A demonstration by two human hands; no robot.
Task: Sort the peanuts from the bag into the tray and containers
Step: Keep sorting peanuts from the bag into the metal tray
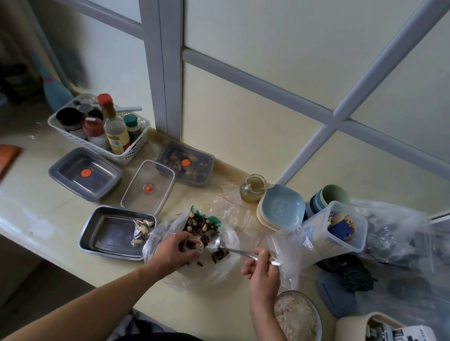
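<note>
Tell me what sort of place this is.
Most likely a home kitchen: a counter under a window holds a basket of sauce bottles, stacked plates and a metal tray.

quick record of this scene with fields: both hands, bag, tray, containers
left hand: fingers curled inside the bag, over the mix; what they hold is unclear
right hand: grips the spoon by its handle, bowl in the bag
mix: dark seeds and pale peanuts together
tray: metal, left of the bag, a few peanuts at its right end
grey container: open, looks empty
lidded container: holds dark pieces
</note>
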